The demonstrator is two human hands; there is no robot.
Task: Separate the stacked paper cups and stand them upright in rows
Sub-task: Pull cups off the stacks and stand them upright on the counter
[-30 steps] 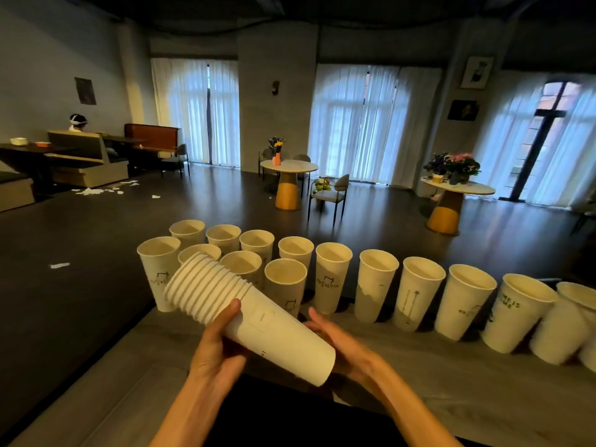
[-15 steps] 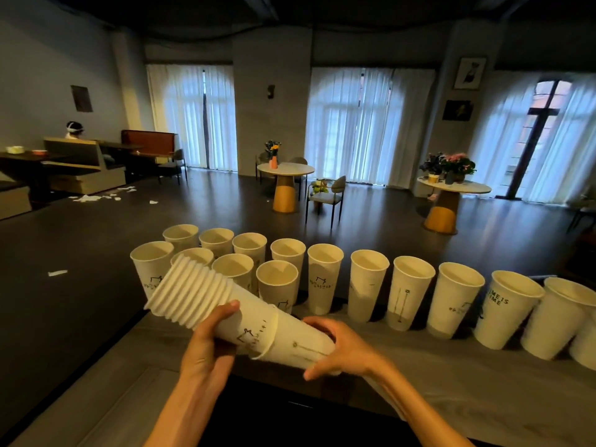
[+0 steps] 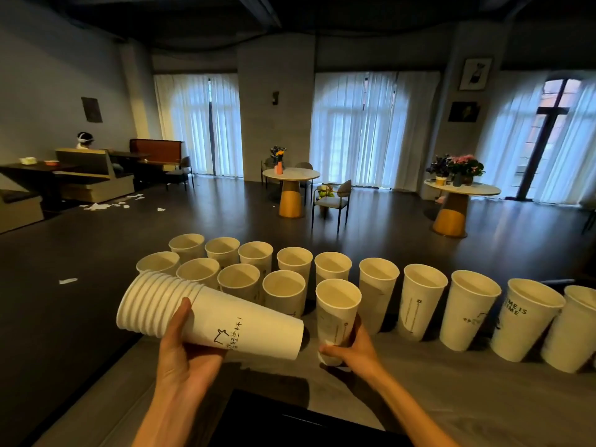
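My left hand [image 3: 185, 356] grips a stack of white paper cups [image 3: 206, 317] lying almost sideways, rims pointing left. My right hand [image 3: 353, 350] holds a single white cup [image 3: 337, 308] upright by its lower part, just right of the stack's base and in front of the standing cups. Several white cups stand upright on the grey counter [image 3: 451, 398]: a long back row [image 3: 419, 301] running to the right edge and a shorter front row [image 3: 283, 291] on the left.
The counter's far edge lies just behind the cups, with dark floor beyond. A dark object [image 3: 290, 421] sits at the near edge between my forearms. Round tables, chairs and a seated person are far off in the room.
My right hand pulled one cup off the base of the stack and turned it upright to the right. The stack stayed in my left hand.
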